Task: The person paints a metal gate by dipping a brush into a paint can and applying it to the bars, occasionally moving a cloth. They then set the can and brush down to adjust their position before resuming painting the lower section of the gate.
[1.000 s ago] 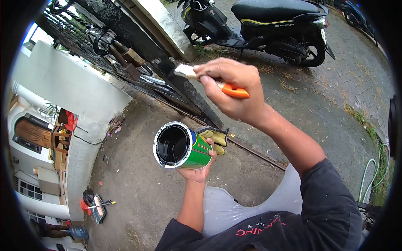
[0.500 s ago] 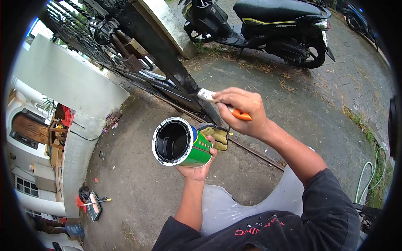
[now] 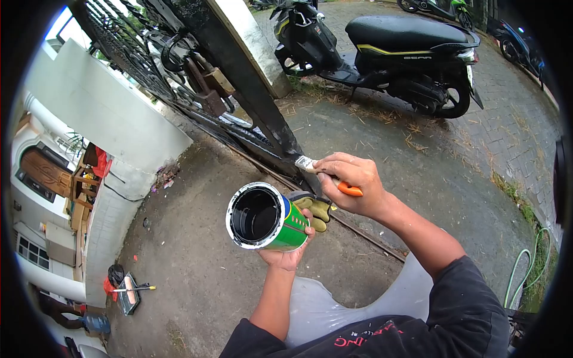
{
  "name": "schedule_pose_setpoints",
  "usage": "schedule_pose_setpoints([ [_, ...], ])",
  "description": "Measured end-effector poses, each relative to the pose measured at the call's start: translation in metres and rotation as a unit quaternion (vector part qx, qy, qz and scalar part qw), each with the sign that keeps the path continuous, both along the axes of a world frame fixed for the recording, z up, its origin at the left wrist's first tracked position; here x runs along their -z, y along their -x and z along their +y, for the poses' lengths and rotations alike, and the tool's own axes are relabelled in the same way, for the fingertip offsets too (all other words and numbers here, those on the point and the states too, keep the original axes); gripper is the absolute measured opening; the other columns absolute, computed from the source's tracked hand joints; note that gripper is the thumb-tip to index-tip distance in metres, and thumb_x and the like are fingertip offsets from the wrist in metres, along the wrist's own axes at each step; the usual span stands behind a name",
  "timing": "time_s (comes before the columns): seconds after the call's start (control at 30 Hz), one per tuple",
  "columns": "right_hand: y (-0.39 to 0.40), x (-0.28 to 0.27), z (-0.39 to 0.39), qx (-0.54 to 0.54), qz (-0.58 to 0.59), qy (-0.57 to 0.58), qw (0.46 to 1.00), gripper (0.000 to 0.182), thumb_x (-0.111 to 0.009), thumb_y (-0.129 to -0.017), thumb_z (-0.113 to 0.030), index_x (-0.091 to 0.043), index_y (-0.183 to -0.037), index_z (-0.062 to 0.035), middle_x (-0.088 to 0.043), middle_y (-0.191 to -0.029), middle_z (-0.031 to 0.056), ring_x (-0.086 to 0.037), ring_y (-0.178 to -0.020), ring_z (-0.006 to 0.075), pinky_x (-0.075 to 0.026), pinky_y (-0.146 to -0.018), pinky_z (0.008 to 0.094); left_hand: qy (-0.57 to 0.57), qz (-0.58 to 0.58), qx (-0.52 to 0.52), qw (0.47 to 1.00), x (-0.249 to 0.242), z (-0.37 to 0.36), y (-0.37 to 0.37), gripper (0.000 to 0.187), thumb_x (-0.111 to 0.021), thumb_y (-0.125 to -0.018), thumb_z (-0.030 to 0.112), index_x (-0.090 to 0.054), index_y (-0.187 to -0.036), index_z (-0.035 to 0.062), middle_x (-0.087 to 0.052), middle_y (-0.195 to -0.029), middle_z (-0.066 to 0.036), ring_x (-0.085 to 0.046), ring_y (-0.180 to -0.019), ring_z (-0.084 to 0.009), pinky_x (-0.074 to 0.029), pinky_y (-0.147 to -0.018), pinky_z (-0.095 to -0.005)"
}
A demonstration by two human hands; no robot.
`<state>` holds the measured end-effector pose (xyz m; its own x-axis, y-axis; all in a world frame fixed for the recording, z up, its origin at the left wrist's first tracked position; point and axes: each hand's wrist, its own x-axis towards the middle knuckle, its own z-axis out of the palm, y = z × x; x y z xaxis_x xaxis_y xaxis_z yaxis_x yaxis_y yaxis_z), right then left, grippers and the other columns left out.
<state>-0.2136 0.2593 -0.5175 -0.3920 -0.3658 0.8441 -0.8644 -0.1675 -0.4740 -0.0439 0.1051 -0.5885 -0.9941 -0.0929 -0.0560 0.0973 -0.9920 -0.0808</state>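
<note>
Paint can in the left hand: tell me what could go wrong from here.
The open can rests in the left hand alone, so a slip might spill its dark contents over the concrete ground. The brush is up at the black gate, outside the can, so it may drip. The right hand is bare and grips close to the bristles, so paint could get on the fingers.

Outdoors, a home's front yard or driveway. Concrete ground (image 3: pixel 191 238), black metal gate (image 3: pixel 242 83) with barred grillwork. White wall (image 3: pixel 119 107) by the ground's left edge; house front at far left with wooden door (image 3: pixel 45 168) and gridded window (image 3: pixel 33 250). Parked scooter (image 3: pixel 406 33), block paving (image 3: pixel 513 131) beyond, grass (image 3: pixel 518 196) along the paving's near edge. Daylight.
</note>
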Motion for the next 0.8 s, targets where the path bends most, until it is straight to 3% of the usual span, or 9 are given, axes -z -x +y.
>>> schedule_pose_setpoints([
  [0.07,0.005,-0.047,0.000,0.015,0.037,0.042,0.998,0.013,-0.068,-0.079,0.005,-0.070,-0.092,0.0020,-0.074,-0.092,0.0151,-0.074,-0.081,0.0229,-0.059,-0.070,0.0302,-0.001,0.004,0.001,1.000,0.000,0.000,0.000,0.076,-0.075,-0.071,0.058,-0.058,-0.135,0.0195,-0.052,-0.136,-0.014,-0.041,-0.127,-0.0394,-0.044,-0.096,-0.0549],
  [0.2,0.030,-0.136,-0.022,0.001,0.137,0.170,0.976,0.010,-0.071,-0.080,0.000,-0.070,-0.089,0.0028,-0.071,-0.082,0.0153,-0.072,-0.069,0.0252,-0.058,-0.064,0.0307,0.028,0.006,-0.010,1.000,0.001,0.002,0.005,0.077,-0.076,-0.069,0.060,-0.059,-0.133,0.0192,-0.054,-0.135,-0.013,-0.044,-0.126,-0.0400,-0.044,-0.093,-0.0531],
  [0.3,0.041,-0.181,-0.031,0.020,0.240,0.239,0.941,0.008,-0.072,-0.079,-0.002,-0.071,-0.087,0.0013,-0.070,-0.079,0.0131,-0.071,-0.066,0.0223,-0.056,-0.061,0.0292,0.055,-0.001,-0.010,0.998,0.001,0.001,0.009,0.078,-0.075,-0.070,0.061,-0.059,-0.134,0.0197,-0.056,-0.133,-0.013,-0.047,-0.122,-0.0401,-0.044,-0.092,-0.0525],
  [0.43,0.048,-0.208,-0.029,0.042,0.257,0.287,0.922,0.007,-0.072,-0.079,-0.001,-0.071,-0.086,0.0004,-0.070,-0.077,0.0121,-0.069,-0.064,0.0205,-0.055,-0.060,0.0278,0.059,0.023,-0.015,0.998,-0.003,0.004,0.009,0.082,-0.076,-0.069,0.063,-0.056,-0.136,0.0195,-0.057,-0.133,-0.013,-0.049,-0.122,-0.0410,-0.045,-0.091,-0.0521],
  [0.6,0.029,-0.116,-0.013,0.005,0.091,0.103,0.991,0.012,-0.068,-0.080,0.002,-0.069,-0.092,0.0034,-0.070,-0.084,0.0157,-0.071,-0.069,0.0238,-0.056,-0.064,0.0297,0.064,0.001,-0.026,0.998,0.002,-0.002,0.006,0.089,-0.077,-0.064,0.065,-0.054,-0.138,0.0205,-0.058,-0.132,-0.012,-0.049,-0.122,-0.0422,-0.046,-0.089,-0.0514],
  [0.7,0.009,-0.056,0.014,-0.010,-0.005,-0.035,0.999,0.009,-0.068,-0.081,0.002,-0.069,-0.089,0.0029,-0.072,-0.087,0.0159,-0.072,-0.074,0.0260,-0.057,-0.066,0.0317,0.061,0.002,-0.037,0.997,0.005,-0.004,0.005,0.090,-0.076,-0.064,0.064,-0.054,-0.138,0.0194,-0.058,-0.131,-0.012,-0.049,-0.122,-0.0424,-0.046,-0.089,-0.0520],
  [0.8,0.016,-0.056,0.017,-0.042,-0.039,-0.074,0.996,0.007,-0.068,-0.081,0.002,-0.069,-0.088,0.0027,-0.071,-0.086,0.0150,-0.072,-0.072,0.0261,-0.056,-0.065,0.0318,0.049,-0.001,-0.030,0.998,0.007,-0.008,0.004,0.088,-0.075,-0.064,0.062,-0.055,-0.137,0.0189,-0.059,-0.130,-0.012,-0.048,-0.123,-0.0429,-0.047,-0.089,-0.0538],
])
